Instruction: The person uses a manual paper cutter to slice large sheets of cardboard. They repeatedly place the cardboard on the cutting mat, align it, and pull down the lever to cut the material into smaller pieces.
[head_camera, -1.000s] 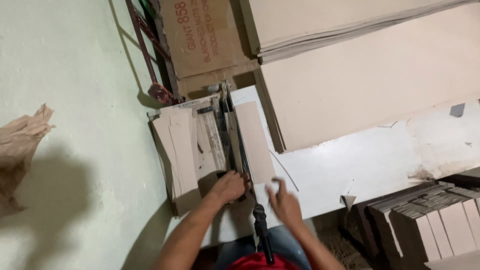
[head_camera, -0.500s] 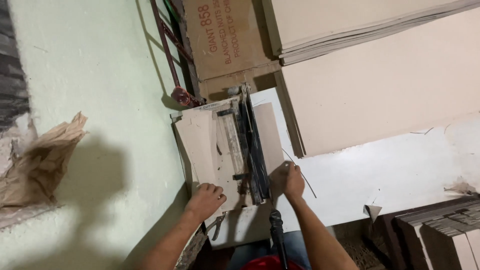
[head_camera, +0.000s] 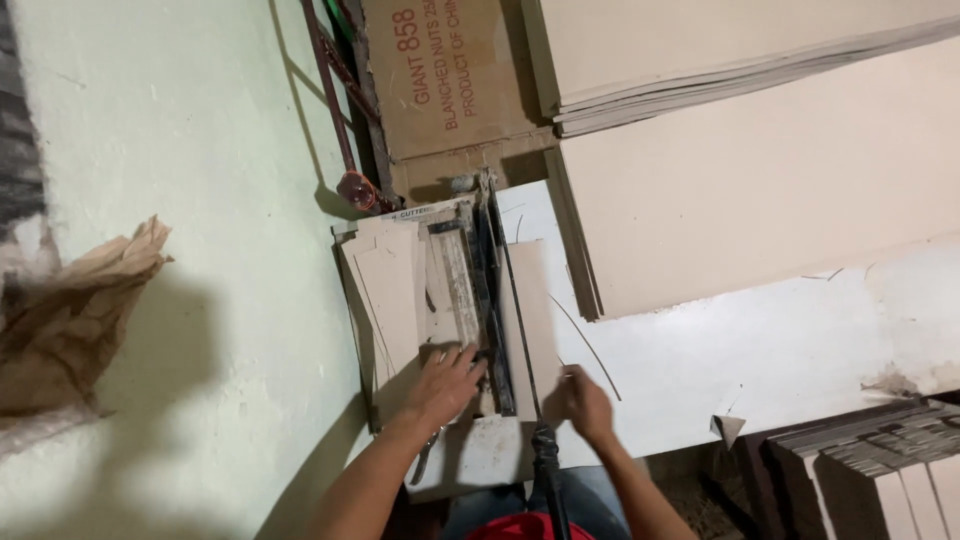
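A person's left hand (head_camera: 447, 385) lies flat, fingers spread, pressing a cardboard sheet (head_camera: 390, 295) on the bed of a paper cutter (head_camera: 478, 290) at the left edge of a white table (head_camera: 720, 360). The right hand (head_camera: 580, 403) is curled near the cutter's black handle (head_camera: 548, 470), touching a cardboard strip (head_camera: 535, 320) just right of the blade; whether it grips is unclear.

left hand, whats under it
The left hand presses flat on tan card sheets lying on the paper cutter. The card directly beneath the palm is hidden.
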